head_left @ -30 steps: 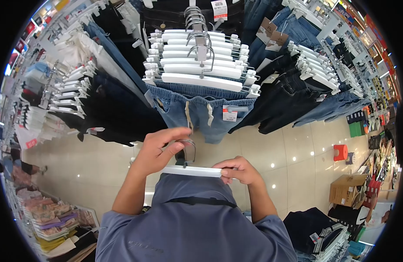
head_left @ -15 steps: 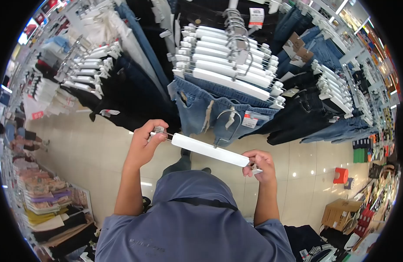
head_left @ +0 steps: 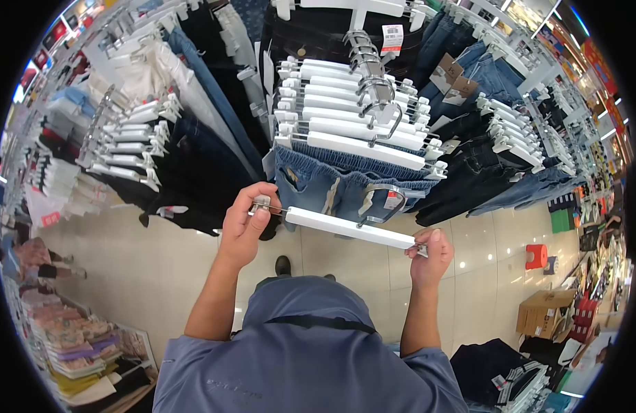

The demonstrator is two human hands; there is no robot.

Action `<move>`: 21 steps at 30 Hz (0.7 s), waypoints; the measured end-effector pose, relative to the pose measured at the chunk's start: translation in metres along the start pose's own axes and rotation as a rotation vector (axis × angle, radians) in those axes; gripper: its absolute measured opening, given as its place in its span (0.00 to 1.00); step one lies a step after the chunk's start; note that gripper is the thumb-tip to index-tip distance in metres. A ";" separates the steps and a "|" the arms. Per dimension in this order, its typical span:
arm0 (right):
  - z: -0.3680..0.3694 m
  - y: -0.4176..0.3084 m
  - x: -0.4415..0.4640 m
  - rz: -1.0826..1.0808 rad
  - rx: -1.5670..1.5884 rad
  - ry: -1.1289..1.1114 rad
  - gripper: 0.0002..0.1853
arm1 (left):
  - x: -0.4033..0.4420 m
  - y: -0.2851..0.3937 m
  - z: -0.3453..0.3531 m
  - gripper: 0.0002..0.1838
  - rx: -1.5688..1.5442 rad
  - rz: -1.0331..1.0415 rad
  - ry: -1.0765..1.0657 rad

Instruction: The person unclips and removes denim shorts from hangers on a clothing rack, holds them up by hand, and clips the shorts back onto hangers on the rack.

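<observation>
A white clip hanger (head_left: 350, 227) with a metal hook is held level in front of my body, with no garment on it. The fingers of my left hand (head_left: 247, 219) close on the clip at its left end. At the right end, my right hand (head_left: 430, 253) pinches the other clip. Just beyond the hanger hang blue denim trousers (head_left: 318, 180) with an elastic waist and pale drawstrings, on a row of white hangers (head_left: 365, 150). A price tag on the denim is partly hidden behind the empty hanger's hook.
Black trousers (head_left: 462, 175) hang at the right, dark trousers (head_left: 201, 182) at the left. A red stool (head_left: 536, 256) and a cardboard box (head_left: 541, 313) stand on the right. Folded clothes (head_left: 70, 337) lie at lower left, dark garments (head_left: 486, 368) at lower right. Another person (head_left: 39, 260) is at far left.
My left hand went from near the hook to the left clip; my right hand moved outward to the right clip. The hanger has moved right and up, towards the denim trousers.
</observation>
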State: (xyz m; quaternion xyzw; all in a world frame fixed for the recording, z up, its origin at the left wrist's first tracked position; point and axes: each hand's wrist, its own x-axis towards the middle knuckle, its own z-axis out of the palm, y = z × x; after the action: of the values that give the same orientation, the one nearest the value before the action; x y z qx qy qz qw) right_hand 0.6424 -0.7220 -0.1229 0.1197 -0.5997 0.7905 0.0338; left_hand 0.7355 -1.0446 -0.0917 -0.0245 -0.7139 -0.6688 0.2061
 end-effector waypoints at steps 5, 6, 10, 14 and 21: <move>0.025 -0.012 0.023 -0.044 -0.057 0.081 0.20 | 0.033 -0.009 -0.013 0.21 -0.109 0.084 -0.016; 0.030 -0.016 0.029 -0.050 -0.067 0.099 0.20 | 0.039 -0.010 -0.014 0.21 -0.119 0.099 -0.019; 0.043 -0.024 0.049 -0.083 -0.087 0.118 0.21 | 0.056 -0.012 -0.019 0.21 -0.150 0.150 -0.007; 0.061 -0.027 0.055 -0.033 -0.058 0.111 0.21 | 0.058 -0.008 -0.025 0.18 -0.186 0.187 0.120; 0.083 -0.021 0.062 0.035 -0.022 0.088 0.23 | 0.058 -0.010 -0.034 0.12 -0.210 0.165 0.289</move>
State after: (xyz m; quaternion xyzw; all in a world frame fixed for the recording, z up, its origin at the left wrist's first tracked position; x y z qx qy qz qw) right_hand 0.5989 -0.8011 -0.0683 0.0741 -0.6085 0.7887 0.0474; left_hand 0.6885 -1.0919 -0.0817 -0.0079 -0.5987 -0.7171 0.3567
